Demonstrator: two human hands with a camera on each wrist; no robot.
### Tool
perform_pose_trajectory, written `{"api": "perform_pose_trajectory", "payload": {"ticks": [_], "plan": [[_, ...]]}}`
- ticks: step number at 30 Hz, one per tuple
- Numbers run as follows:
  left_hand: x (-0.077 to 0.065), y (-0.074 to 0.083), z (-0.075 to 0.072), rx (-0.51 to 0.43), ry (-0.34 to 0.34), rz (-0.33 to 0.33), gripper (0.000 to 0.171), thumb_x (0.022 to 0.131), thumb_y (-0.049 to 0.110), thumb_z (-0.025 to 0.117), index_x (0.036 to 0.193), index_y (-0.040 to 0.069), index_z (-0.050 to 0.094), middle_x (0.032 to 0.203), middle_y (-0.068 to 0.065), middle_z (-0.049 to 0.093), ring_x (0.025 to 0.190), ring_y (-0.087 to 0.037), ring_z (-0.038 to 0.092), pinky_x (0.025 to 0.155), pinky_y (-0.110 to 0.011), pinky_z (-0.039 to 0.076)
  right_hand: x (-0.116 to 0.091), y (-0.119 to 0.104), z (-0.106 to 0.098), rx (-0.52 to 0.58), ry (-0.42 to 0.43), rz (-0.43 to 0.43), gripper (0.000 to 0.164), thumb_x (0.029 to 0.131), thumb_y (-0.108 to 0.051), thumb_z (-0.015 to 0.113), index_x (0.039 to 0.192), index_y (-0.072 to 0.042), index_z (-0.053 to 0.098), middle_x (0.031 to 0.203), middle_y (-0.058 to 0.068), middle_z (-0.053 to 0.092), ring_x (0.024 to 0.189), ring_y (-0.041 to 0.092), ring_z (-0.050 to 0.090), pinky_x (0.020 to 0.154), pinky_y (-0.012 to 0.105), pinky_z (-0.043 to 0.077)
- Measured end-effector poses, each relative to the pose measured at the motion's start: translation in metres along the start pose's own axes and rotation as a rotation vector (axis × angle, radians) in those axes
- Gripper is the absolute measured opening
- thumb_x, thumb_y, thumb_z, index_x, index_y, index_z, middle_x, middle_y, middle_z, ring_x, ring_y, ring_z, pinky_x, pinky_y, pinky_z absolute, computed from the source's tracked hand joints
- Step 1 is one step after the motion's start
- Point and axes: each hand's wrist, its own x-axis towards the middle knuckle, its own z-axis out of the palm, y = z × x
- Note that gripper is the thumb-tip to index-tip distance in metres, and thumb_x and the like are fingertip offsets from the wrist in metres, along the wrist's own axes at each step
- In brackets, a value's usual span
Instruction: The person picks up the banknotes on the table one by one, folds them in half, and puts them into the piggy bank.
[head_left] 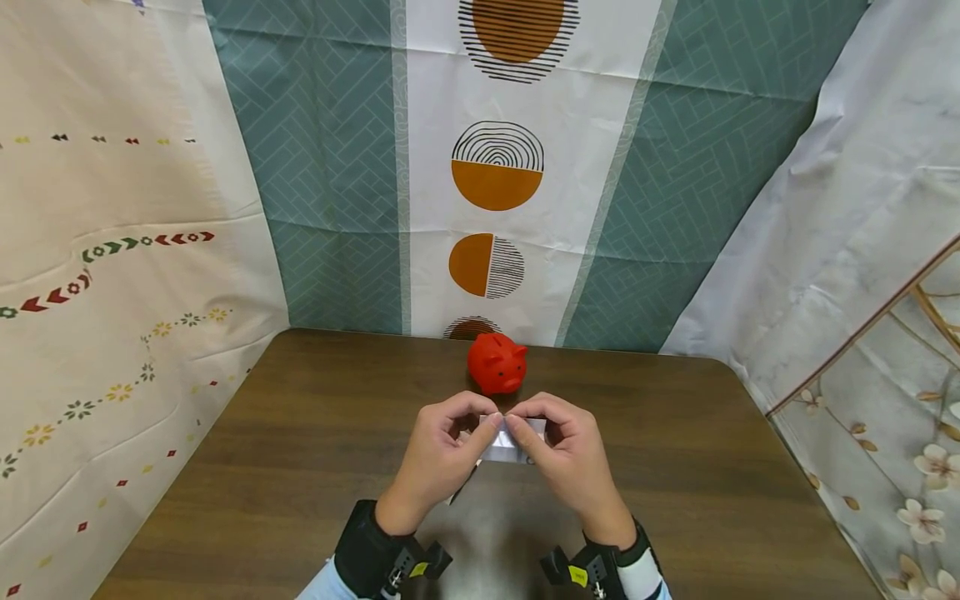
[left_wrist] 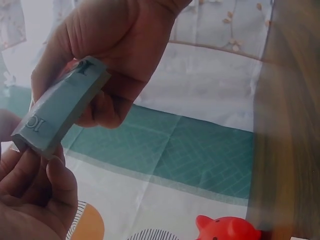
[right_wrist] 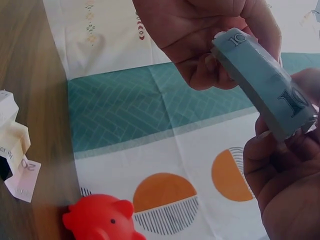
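A folded banknote (head_left: 507,450) printed with "10" is held between both hands above the table. My left hand (head_left: 441,450) pinches one end between thumb and fingers. At the other end, my right hand (head_left: 572,450) grips it the same way. Both wrist views show the bluish-grey note (left_wrist: 59,107) creased lengthwise into a narrow strip with bent-down sides. Just beyond the fingertips stands a red piggy bank (head_left: 497,363), touched by neither hand.
At the left of the right wrist view, folded paper pieces (right_wrist: 14,142) lie on the wooden table (head_left: 675,467), with a pinkish note marked "20" (right_wrist: 24,181) beside them. In the head view my left hand mostly hides them. Patterned cloths (head_left: 337,167) hang around the table.
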Motion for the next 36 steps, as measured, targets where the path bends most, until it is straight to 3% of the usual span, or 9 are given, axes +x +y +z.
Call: {"api": "perform_pose_trajectory", "payload": {"ticks": [14, 21, 28, 36], "plan": [[0.0003, 0.0022, 0.0006, 0.013, -0.012, 0.032, 0.006, 0.097, 0.006, 0.068, 0.098, 0.010, 0.072, 0.079, -0.006, 0.065, 0.064, -0.011, 0.050, 0.051, -0.023, 0.045, -0.0001, -0.0017, 0.0025, -0.018, -0.009, -0.039, 0.015, 0.093, 0.002, 0.070, 0.093, -0.014, 0.071, 0.084, 0.002, 0.065, 0.069, 0.011, 0.050, 0.049, 0.024, 0.038], [0.0005, 0.0034, 0.0008, 0.014, 0.010, 0.047, 0.007, 0.096, 0.004, 0.068, 0.099, 0.010, 0.072, 0.080, -0.006, 0.066, 0.065, -0.014, 0.051, 0.052, -0.023, 0.046, -0.0001, -0.0002, 0.0030, 0.057, 0.008, -0.055, 0.019, 0.091, 0.008, 0.068, 0.094, -0.010, 0.072, 0.084, 0.003, 0.067, 0.072, 0.013, 0.054, 0.051, 0.025, 0.044], [0.0001, 0.0032, 0.0000, 0.016, 0.011, 0.040, 0.007, 0.096, 0.005, 0.068, 0.098, 0.010, 0.073, 0.078, -0.005, 0.065, 0.063, -0.014, 0.050, 0.051, -0.022, 0.044, -0.0005, 0.0014, 0.0019, 0.057, 0.020, -0.079, 0.020, 0.091, 0.009, 0.067, 0.092, -0.010, 0.072, 0.081, 0.004, 0.065, 0.064, 0.011, 0.048, 0.046, 0.024, 0.036], [0.0007, 0.0046, -0.0019, 0.012, 0.053, 0.058, 0.010, 0.095, 0.000, 0.067, 0.095, 0.009, 0.071, 0.077, -0.006, 0.064, 0.064, -0.010, 0.052, 0.052, -0.026, 0.047, -0.0010, 0.0003, -0.0037, 0.086, 0.053, -0.046, 0.020, 0.091, 0.011, 0.066, 0.094, -0.007, 0.072, 0.082, 0.005, 0.066, 0.067, 0.012, 0.054, 0.046, 0.026, 0.043]]}}
